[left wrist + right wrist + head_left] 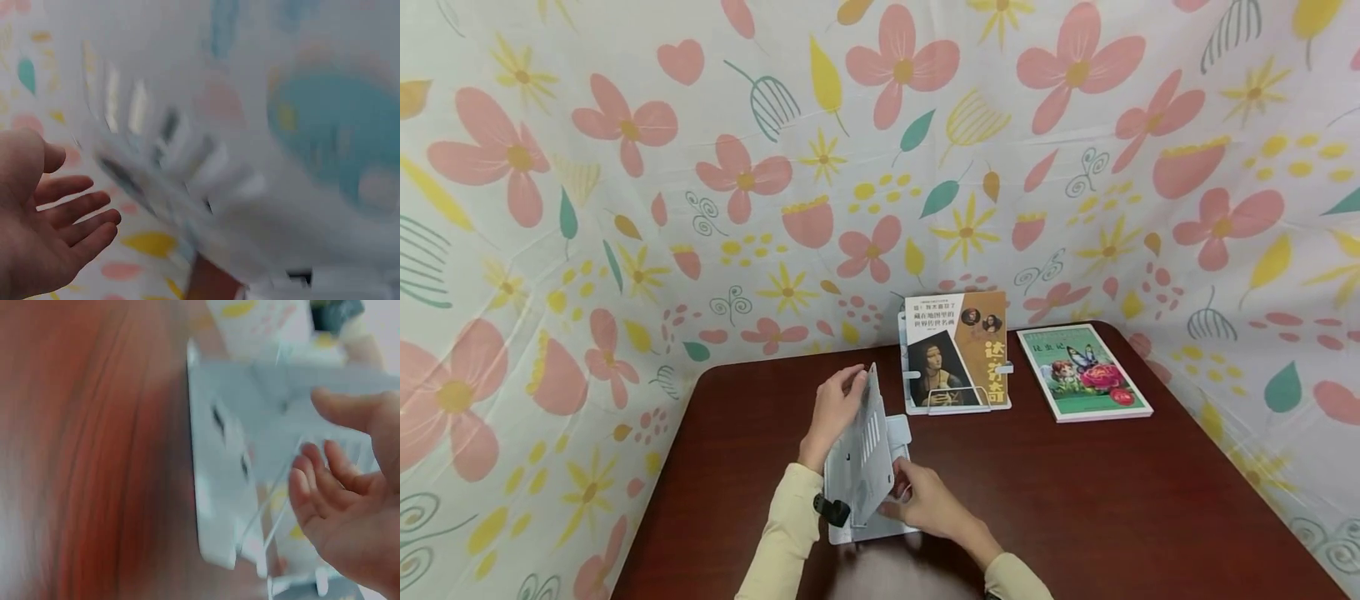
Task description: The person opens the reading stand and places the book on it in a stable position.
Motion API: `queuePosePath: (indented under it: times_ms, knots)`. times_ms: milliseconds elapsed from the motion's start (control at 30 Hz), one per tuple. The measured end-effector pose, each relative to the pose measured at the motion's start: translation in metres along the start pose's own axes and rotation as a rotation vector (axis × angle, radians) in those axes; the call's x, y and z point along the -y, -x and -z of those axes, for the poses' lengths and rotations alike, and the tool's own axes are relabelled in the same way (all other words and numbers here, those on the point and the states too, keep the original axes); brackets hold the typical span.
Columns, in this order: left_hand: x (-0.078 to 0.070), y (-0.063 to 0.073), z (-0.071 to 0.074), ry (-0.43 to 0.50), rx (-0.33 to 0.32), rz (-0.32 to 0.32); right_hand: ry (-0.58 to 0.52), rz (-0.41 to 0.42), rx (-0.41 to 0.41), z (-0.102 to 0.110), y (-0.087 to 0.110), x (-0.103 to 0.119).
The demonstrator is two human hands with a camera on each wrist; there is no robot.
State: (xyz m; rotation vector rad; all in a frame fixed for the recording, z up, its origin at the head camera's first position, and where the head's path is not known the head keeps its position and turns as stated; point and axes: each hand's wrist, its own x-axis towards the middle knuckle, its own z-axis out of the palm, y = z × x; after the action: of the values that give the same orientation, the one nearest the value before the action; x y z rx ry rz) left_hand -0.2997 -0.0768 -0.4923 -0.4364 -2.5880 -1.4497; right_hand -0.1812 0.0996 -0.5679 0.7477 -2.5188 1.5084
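A white folding book stand (871, 454) is on the table, its slotted panel raised steeply over a flat base (880, 533). My left hand (835, 412) is at the panel's upper left edge. In the left wrist view its fingers (87, 215) are spread and relaxed beside the blurred panel, which carries a blue printed figure. On the panel's other side, low down, is my right hand (931, 500). The right wrist view shows its thumb held apart and its fingertips loosely bent, right at the thin wire support (274, 489) of the stand.
Further back, a second stand holds a brown-and-white book (955, 350) with a portrait on its cover. To its right lies a book with a green cover (1086, 375). The dark red-brown table (760, 442) meets a flower-patterned cloth (745, 250) behind and at the sides.
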Motion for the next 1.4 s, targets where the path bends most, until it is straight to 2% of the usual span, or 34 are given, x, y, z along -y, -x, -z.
queuePosePath:
  times_ms: [100,233,333,467,700,900,1233,1400]
  knots:
    - [0.019,-0.006,0.003,-0.022,0.054,0.029,-0.045,0.030,0.060,-0.006,0.004,0.012]
    - [0.038,-0.003,0.005,-0.049,0.164,0.100,-0.114,-0.047,0.121,-0.016,0.014,0.019]
    - [0.043,0.000,0.006,-0.054,0.195,0.116,-0.110,-0.090,0.117,-0.022,0.018,0.020]
    - [0.046,0.000,0.010,-0.049,0.172,0.106,-0.092,-0.081,0.077,-0.025,0.018,0.021]
    - [0.055,0.002,0.022,-0.069,0.126,0.148,-0.086,-0.050,0.063,-0.026,0.017,0.023]
    - [0.063,0.008,0.039,-0.061,0.090,0.185,-0.085,-0.020,0.038,-0.025,0.013,0.019]
    - [0.076,0.018,0.062,-0.072,0.043,0.237,-0.061,-0.046,-0.023,-0.015,0.005,0.007]
    - [0.082,0.022,0.072,-0.082,0.019,0.240,0.012,-0.051,-0.063,-0.005,-0.002,0.002]
